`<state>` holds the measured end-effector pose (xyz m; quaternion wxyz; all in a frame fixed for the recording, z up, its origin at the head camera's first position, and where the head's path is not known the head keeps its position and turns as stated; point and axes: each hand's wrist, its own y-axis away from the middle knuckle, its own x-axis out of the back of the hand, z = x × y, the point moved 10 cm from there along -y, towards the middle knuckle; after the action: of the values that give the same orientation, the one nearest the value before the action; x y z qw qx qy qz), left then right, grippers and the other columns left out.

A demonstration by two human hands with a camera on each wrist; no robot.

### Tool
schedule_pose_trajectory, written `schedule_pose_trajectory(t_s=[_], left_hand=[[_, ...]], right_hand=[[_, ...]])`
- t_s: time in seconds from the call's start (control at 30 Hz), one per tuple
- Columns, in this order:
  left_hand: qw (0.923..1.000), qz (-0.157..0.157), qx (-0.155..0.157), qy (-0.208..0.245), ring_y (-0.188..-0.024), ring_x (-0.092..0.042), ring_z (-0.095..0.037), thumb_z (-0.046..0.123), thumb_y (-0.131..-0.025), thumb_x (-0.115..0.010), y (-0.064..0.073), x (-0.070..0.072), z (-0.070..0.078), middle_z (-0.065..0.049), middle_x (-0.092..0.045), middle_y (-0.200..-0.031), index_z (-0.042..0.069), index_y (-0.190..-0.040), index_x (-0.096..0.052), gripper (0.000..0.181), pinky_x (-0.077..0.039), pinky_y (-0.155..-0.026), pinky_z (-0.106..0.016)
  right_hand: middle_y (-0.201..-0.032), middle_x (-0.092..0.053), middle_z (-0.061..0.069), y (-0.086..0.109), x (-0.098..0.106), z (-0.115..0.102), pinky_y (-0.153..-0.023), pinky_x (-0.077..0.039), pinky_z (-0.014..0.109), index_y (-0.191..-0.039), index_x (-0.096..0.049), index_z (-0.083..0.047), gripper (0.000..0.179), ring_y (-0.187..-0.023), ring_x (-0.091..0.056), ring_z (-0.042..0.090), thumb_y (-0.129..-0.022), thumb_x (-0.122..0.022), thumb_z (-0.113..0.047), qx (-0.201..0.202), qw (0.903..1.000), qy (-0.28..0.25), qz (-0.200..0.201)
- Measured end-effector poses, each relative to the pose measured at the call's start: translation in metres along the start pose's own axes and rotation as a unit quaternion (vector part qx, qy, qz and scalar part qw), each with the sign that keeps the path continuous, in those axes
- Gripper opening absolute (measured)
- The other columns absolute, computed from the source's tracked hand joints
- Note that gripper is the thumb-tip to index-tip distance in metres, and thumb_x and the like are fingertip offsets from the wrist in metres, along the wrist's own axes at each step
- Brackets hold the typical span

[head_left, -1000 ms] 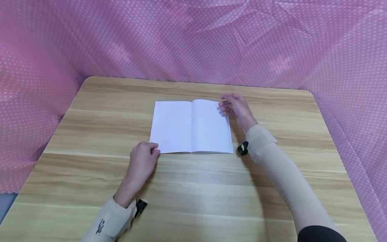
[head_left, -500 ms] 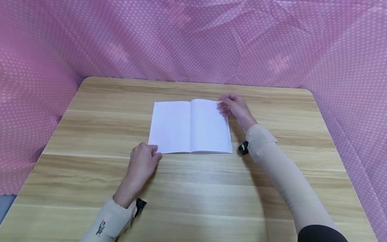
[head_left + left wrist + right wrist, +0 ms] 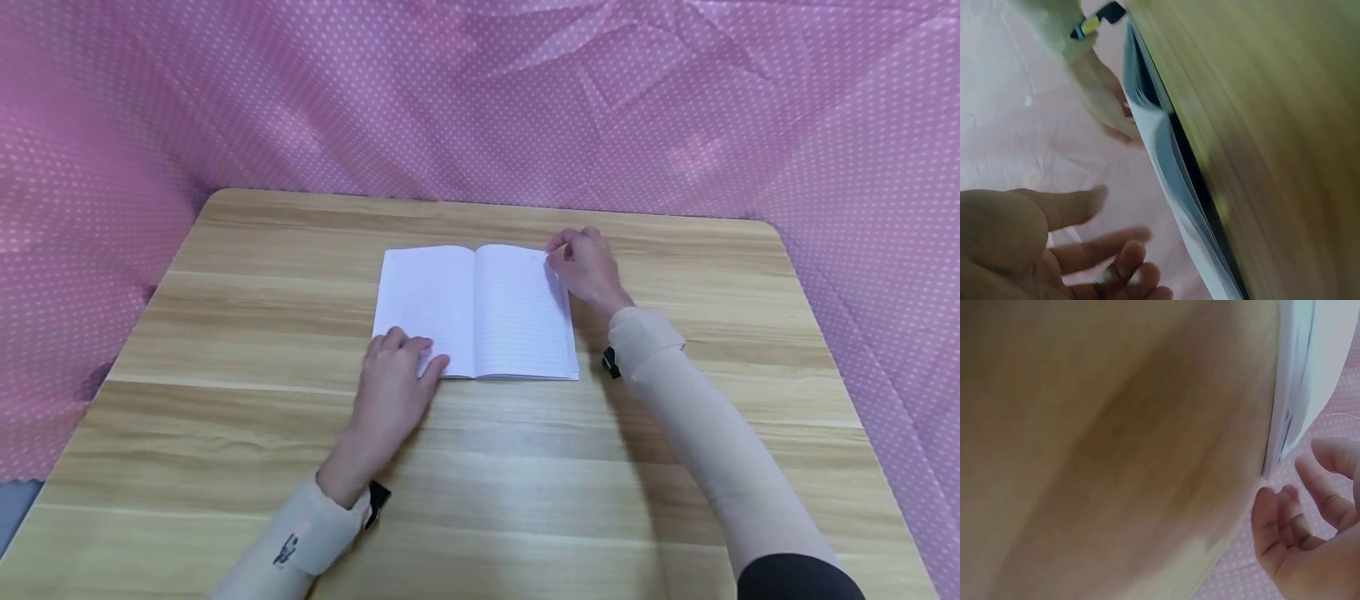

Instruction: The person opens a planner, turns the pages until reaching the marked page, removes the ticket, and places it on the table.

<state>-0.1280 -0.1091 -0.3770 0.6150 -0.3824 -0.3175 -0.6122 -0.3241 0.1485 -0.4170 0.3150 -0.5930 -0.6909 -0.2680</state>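
Note:
An open notebook (image 3: 517, 325) with white lined pages lies on the wooden table, its spine running away from me. Over its lower left page is my left hand (image 3: 393, 387), fingers loosely spread and overlapping the near edge. The left wrist view shows this hand's thumb (image 3: 1079, 206) apart from its fingers, with no page between them. My right hand (image 3: 587, 265) is at the notebook's far right corner. In the right wrist view, its fingers (image 3: 1267, 519) are loosely bent beside that corner, with nothing visible between thumb and fingertips.
The wooden table (image 3: 525, 500) extends around the notebook on all sides. A pink cloth with white dots (image 3: 480, 108) hangs behind the table and along both sides. Small black devices, one near the left cuff (image 3: 377, 504) and one near the right cuff (image 3: 611, 362), are worn at the wrists.
My left hand has moved rightward and farther from me, from the near left corner onto the left page, its fingers spreading. My right hand has drawn slightly right, off the page toward the corner.

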Motion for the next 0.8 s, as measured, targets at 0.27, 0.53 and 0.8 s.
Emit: schedule_pose_trajectory(t_s=[0.27,0.53,0.8], left_hand=[[0.9984,-0.044,-0.026,0.023,-0.106,-0.058,-0.041,0.023,-0.101,-0.081,-0.003,-0.027,0.022,-0.02,-0.069,-0.114,-0.007,-0.123,-0.077,0.037,-0.048,-0.1,-0.05],[0.9973,-0.067,-0.007,0.031,-0.109,-0.058,-0.043,0.023,-0.101,-0.082,-0.003,-0.036,0.015,-0.022,-0.067,-0.119,-0.005,-0.127,-0.076,0.039,-0.048,-0.101,-0.052],[0.9953,-0.091,-0.008,0.031,-0.112,-0.06,-0.044,0.029,-0.101,-0.082,-0.001,-0.043,0.016,-0.023,-0.067,-0.123,-0.003,-0.132,-0.075,0.044,-0.049,-0.102,-0.053]], right_hand=[[-0.121,-0.06,0.018,-0.004,-0.003,0.009,-0.099,-0.046,0.052,-0.133,-0.073,-0.004,0.029,-0.113,-0.055,0.035,-0.106,-0.07,-0.015,0.001,0.9981,0.052,-0.034],[-0.118,-0.065,0.016,-0.007,0.0,0.009,-0.095,-0.049,0.052,-0.128,-0.075,-0.007,0.026,-0.107,-0.061,0.034,-0.104,-0.072,-0.017,0.008,0.9967,0.074,-0.032],[-0.11,-0.068,0.015,-0.006,0.009,0.002,-0.09,-0.05,0.051,-0.113,-0.075,-0.007,0.014,-0.1,-0.063,0.033,-0.102,-0.075,-0.017,0.03,0.9967,0.073,0.019]])
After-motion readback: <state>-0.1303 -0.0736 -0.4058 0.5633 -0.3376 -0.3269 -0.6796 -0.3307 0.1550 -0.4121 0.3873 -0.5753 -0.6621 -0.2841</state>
